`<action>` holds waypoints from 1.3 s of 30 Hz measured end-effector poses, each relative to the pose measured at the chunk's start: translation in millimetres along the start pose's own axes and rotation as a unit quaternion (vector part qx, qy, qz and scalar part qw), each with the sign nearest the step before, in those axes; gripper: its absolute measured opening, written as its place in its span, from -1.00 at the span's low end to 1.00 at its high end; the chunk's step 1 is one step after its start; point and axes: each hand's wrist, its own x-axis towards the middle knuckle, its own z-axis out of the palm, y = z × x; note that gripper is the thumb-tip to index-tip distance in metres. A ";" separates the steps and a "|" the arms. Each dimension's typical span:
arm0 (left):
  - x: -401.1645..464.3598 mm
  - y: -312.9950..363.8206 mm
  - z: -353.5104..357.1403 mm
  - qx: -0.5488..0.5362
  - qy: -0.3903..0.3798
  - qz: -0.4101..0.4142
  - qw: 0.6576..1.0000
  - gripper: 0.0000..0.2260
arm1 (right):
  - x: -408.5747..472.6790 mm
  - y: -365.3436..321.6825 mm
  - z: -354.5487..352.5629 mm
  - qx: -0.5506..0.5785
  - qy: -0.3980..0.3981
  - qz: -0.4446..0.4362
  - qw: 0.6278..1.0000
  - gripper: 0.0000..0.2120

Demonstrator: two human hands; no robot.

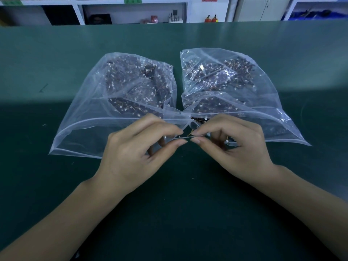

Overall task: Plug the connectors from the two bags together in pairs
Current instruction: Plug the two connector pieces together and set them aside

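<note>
Both forearms are cut off at the bottom edge; left hand (135,147) and right hand (231,146) each pinch a connector pair (185,136), mostly hidden between fingertips, just before two bags (79,132) on the desk (188,194).

Green table (56,185), two bags (120,102) side by side

2 clear zip bags lie side by side, touching at their near corners; left bag (90,113) and right bag (250,102) each contain dark-wired connectors with white housings; 1 connector pair (186,136) is pinched between both hands.
</note>
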 end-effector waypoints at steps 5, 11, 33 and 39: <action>-0.5 -1.1 -0.2 0.003 -0.007 0.009 1.000 -0.85 | 0.7 0.2 -1.0 -0.006 -0.015 0.002 1.000 -0.95; -0.8 -1.9 0.2 0.000 -0.008 0.003 1.000 -0.84 | 0.0 -0.1 0.9 -0.010 -0.016 0.011 1.000 -0.94; -1.0 -4.1 0.5 0.000 -0.025 0.012 1.000 -0.84 | 0.0 1.4 -0.5 -0.003 -0.042 0.021 0.999 -0.95; -1.5 -5.1 1.8 -0.010 -0.040 0.004 0.999 -0.84 | 0.1 0.8 -0.8 0.007 -0.065 0.035 0.997 -0.90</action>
